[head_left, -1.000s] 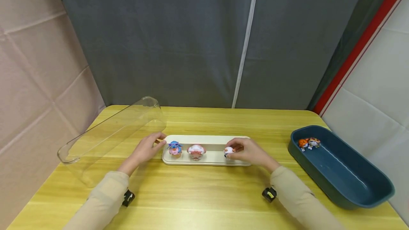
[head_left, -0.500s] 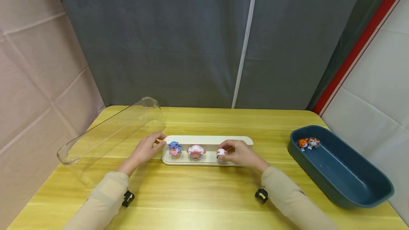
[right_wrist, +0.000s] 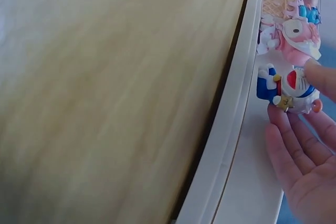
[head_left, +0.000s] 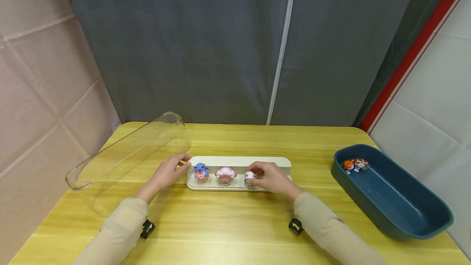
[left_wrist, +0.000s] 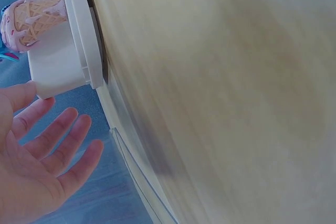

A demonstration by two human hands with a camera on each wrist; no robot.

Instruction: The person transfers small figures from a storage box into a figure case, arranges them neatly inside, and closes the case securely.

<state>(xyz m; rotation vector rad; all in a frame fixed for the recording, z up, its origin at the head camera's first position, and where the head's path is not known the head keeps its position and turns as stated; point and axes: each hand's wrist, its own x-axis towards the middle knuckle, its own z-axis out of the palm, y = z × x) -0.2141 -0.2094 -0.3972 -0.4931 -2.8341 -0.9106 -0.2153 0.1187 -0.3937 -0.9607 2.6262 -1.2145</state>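
My right hand (head_left: 270,177) pinches a small white-and-blue cat figurine (right_wrist: 286,88) with a red mouth and a yellow bell. It stands upright at the shallow cream tray (head_left: 239,160), beside a pink-and-white figurine (head_left: 225,175). Further left on the tray is an ice-cream-cone figurine (head_left: 200,172) with a blue top and sunglasses; its waffle cone shows in the left wrist view. At the tray's left end, my left hand (head_left: 170,174) touches the corner with thumb and index fingertip, the other fingers loosely spread. Part of the held figurine hides behind my right thumb.
A clear plastic cover (head_left: 136,150) lies slanted at the left of the wooden table (head_left: 235,228). On the right stands a deep dark-blue bin (head_left: 395,193) with orange-and-white figurines (head_left: 355,165) at its far end. A grey curtain (head_left: 206,52) hangs behind the table.
My right hand has slid left along the tray with the cat figurine, bringing it close to the pink-and-white one. The left hand has stayed at the tray's end.
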